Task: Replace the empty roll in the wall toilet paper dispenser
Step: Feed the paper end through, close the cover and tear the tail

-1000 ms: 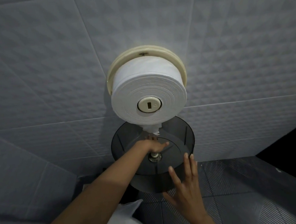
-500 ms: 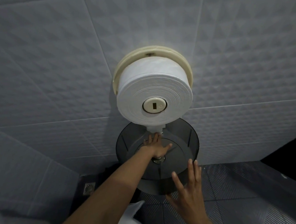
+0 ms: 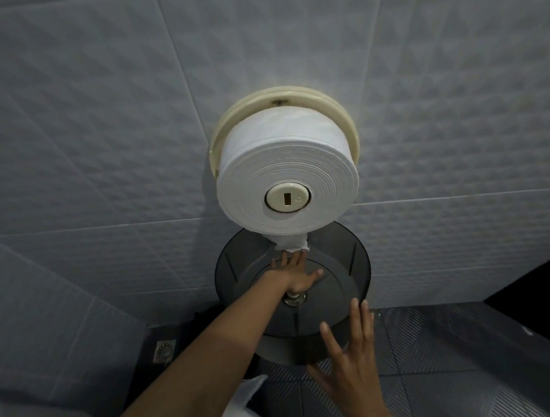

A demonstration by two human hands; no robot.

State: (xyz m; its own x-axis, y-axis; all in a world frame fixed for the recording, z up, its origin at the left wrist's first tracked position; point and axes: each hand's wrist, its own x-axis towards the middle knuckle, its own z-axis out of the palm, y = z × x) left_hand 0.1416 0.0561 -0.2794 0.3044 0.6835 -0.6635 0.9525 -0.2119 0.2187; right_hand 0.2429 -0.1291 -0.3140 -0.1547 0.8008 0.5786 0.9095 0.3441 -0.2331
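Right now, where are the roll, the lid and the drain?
roll (image 3: 283, 149) head view, white top side.
lid (image 3: 336, 288) head view, bare inside, right of centre.
drain (image 3: 164, 351) head view, middle of grate.

Full white roll (image 3: 283, 153) mounted on cream wall dispenser (image 3: 226, 124), torn tail (image 3: 291, 242) hanging beneath, smoky cover (image 3: 341, 259) hinged down, open.

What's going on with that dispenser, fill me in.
A person is reloading a wall dispenser. A full white roll sits on the cream backplate, and the dark cover hangs open below it. The left hand lies flat inside the cover, fingertips under the paper tail; the right hand, open, is at the cover's lower rim. The cover isn't closed yet.
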